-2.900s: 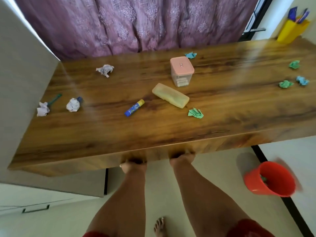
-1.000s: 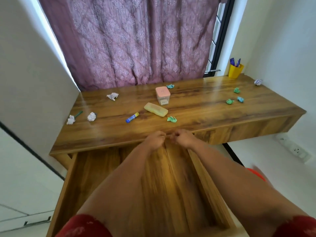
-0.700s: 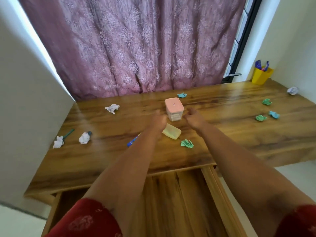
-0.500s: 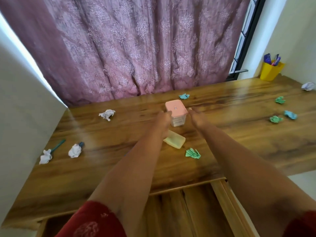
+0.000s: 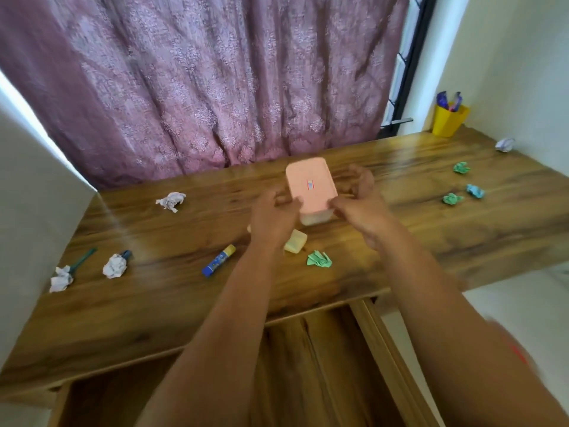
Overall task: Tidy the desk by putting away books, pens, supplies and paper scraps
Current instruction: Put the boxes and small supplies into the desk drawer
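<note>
**Both hands lift the pink-lidded container**

The left hand (image 5: 272, 218) and right hand (image 5: 361, 204) clasp the pink-lidded container (image 5: 311, 188) from either side, fingers curled round its lid edge and clear walls in a close two-handed grip. It is tilted, lid toward the camera, and seems raised just above the table (image 5: 431, 235).

Half a second ago the container stood upright on the table with both hands only reaching it; now it is held and looks larger and nearer.

Under the left wrist lies a pale yellow case (image 5: 295, 245), partly hidden. Near it are a green paper scrap (image 5: 319, 259) and a blue glue stick (image 5: 218, 265). White paper wads (image 5: 114, 266) sit at the left by a green pen (image 5: 81, 261); more green scraps (image 5: 452, 198) lie right. A yellow pen cup (image 5: 448, 120) stands in the far corner. The open drawer (image 5: 308, 365) gapes below the forearms.
</note>
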